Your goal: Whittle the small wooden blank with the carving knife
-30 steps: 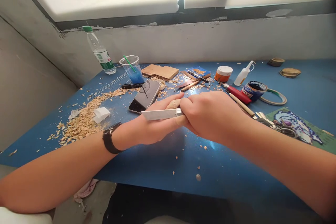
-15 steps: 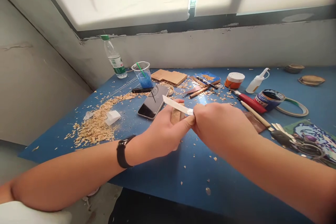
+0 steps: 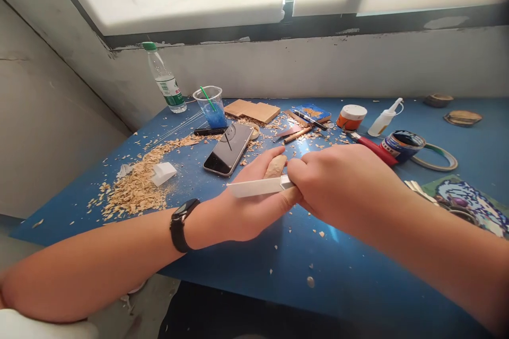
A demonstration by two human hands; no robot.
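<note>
My left hand grips a small piece of light wood, whose rounded end sticks out above the fingers. My right hand is closed round the handle of a carving knife; its pale flat blade points left across my left hand, with my left thumb pressed near the blade's base. Both hands hover just above the blue table. A black watch is on my left wrist.
A heap of wood shavings and a white block lie at left. Behind the hands lie a phone, a blue cup with straw, a water bottle, wood boards, glue jar, paint tin and tape ring.
The knife blade swung from pointing up-left to lying level and pointing left, as it did a second ago. The wood piece has turned in my left hand, and the view shifted slightly.
</note>
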